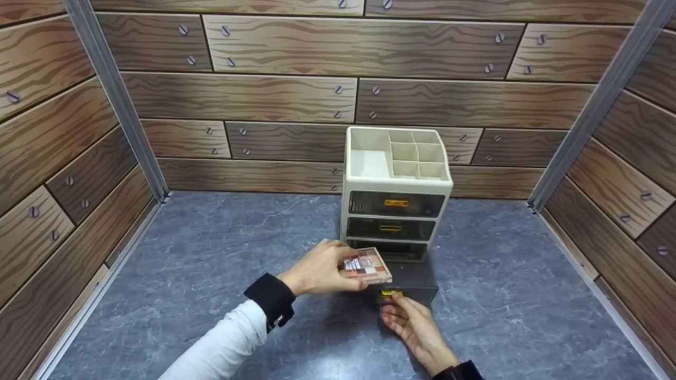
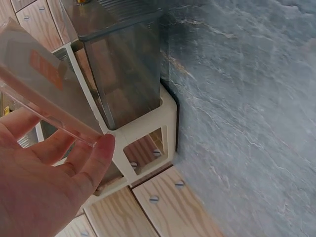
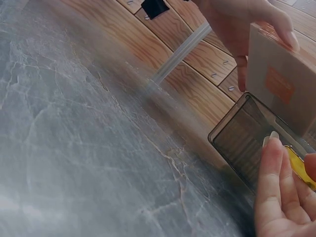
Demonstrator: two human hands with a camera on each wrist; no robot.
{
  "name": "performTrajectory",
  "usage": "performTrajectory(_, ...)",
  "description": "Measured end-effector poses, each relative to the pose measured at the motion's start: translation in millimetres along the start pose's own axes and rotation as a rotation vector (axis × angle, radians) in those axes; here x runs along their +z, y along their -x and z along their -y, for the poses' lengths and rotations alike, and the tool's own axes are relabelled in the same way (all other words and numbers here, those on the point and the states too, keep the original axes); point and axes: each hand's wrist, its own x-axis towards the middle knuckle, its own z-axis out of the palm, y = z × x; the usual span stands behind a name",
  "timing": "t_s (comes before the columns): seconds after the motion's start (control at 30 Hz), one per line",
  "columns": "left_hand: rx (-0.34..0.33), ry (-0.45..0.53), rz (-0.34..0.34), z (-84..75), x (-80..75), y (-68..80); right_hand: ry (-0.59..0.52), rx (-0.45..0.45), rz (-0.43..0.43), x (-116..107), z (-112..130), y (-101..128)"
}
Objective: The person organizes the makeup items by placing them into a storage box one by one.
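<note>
My left hand (image 1: 322,267) grips a flat eyeshadow palette (image 1: 368,265) by its edges, its coloured pans facing up, over the pulled-out bottom drawer. From below, the left wrist view shows the palette's pale underside (image 2: 59,74) with an orange mark. At the drawer's front, my right hand (image 1: 417,327) pinches the yellow handle (image 1: 391,293) between thumb and fingers. The dark see-through drawer (image 1: 417,279) sticks out from the cream drawer organizer (image 1: 397,184). Part of the drawer is hidden beneath the palette and left hand.
Two upper drawers, the top one (image 1: 369,203) and the middle one (image 1: 364,228), are closed. Divided compartments (image 1: 417,153) form the organizer's top. Wood-patterned walls (image 1: 280,100) with grey metal corner posts (image 1: 121,100) surround the grey marbled surface (image 1: 222,237).
</note>
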Motion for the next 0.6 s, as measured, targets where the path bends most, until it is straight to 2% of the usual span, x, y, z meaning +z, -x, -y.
performTrajectory(0.33,0.009,0.01,0.02,-5.0,12.2,-18.8,-0.012,-0.001,0.008,-2,-2,1)
performTrajectory(0.6,0.039,-0.015,-0.032,-7.5,23.5,-36.6,-0.003,0.002,-0.003,-2,-1,1)
